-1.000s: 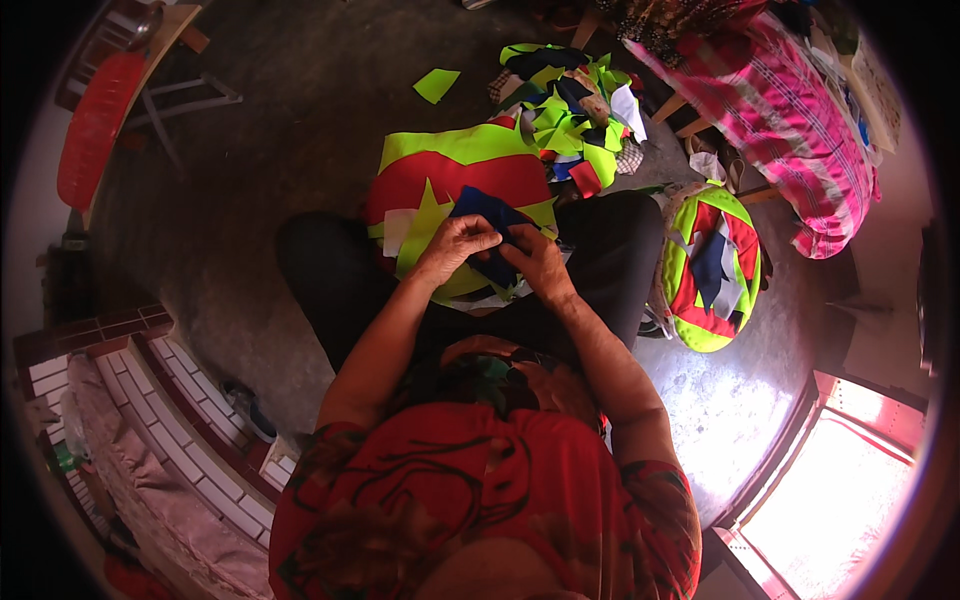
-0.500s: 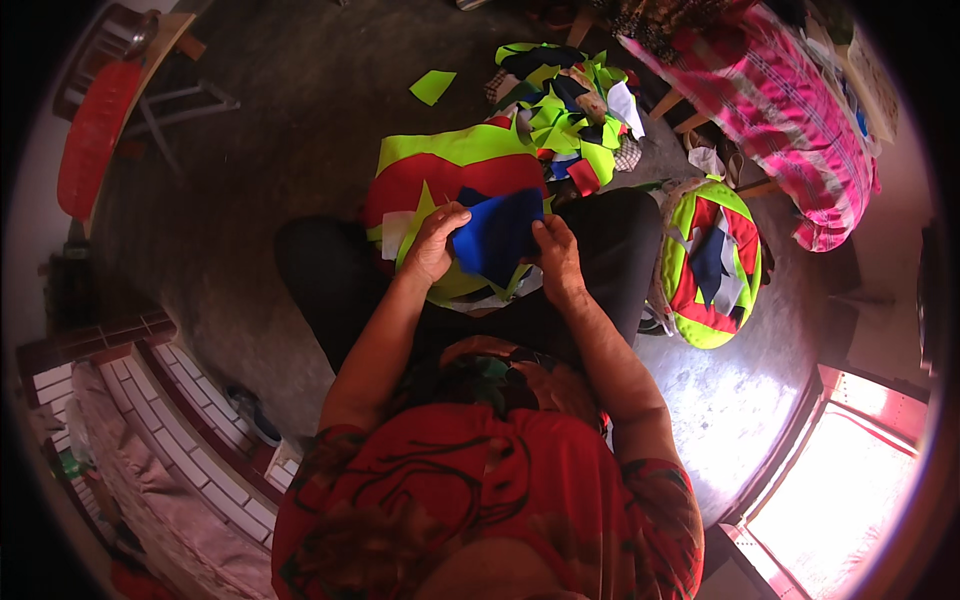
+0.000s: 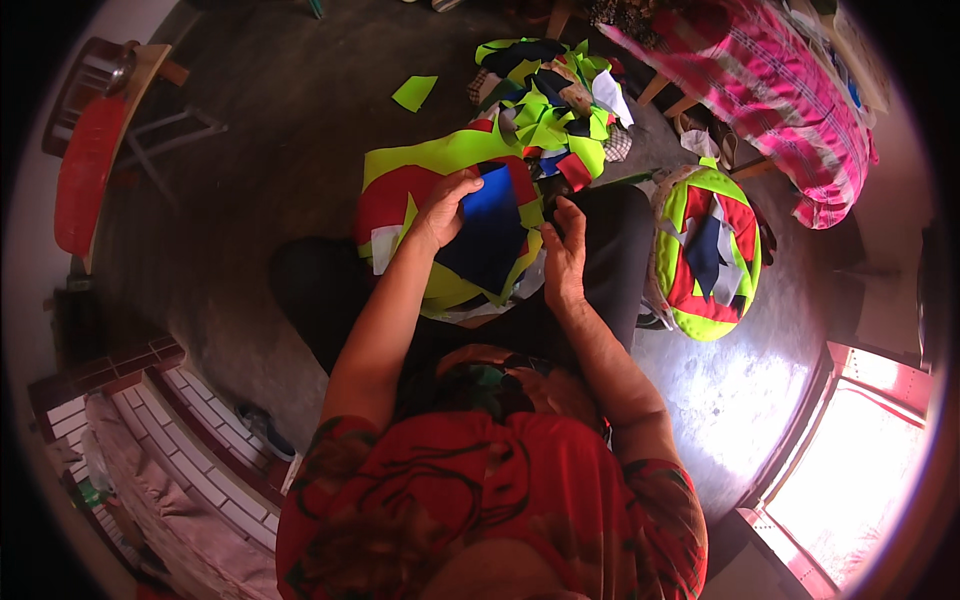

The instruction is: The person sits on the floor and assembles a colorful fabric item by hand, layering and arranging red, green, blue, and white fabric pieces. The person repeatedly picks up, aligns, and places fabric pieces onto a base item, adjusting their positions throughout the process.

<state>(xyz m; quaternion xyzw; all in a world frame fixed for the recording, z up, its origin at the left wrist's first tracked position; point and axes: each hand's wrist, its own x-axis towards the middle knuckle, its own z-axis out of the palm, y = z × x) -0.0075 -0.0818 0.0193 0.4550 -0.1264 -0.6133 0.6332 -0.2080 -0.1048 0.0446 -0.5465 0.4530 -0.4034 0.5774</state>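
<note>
A blue fabric piece (image 3: 488,225) hangs from my left hand (image 3: 446,210), pinched at its upper left edge between thumb and fingers. Its upper part catches the light, while the lower part looks dark. Beneath it, a large patchwork (image 3: 395,188) of red and yellow-green fabric with a white patch lies across my lap. My right hand (image 3: 566,250) is off the blue piece, just to its right, with thumb and fingers apart and nothing visible in them.
Beyond my lap lies a heap of fabric scraps (image 3: 555,115). One lone yellow-green scrap (image 3: 414,93) is on the floor. At right stands a round patchwork cushion (image 3: 708,255). A pink plaid cloth (image 3: 760,100) drapes furniture; a red oval object (image 3: 88,175) is at far left.
My right hand has let go of the blue fabric piece and opened beside it. The piece now hangs longer from my left hand. The whole view has shifted slightly.
</note>
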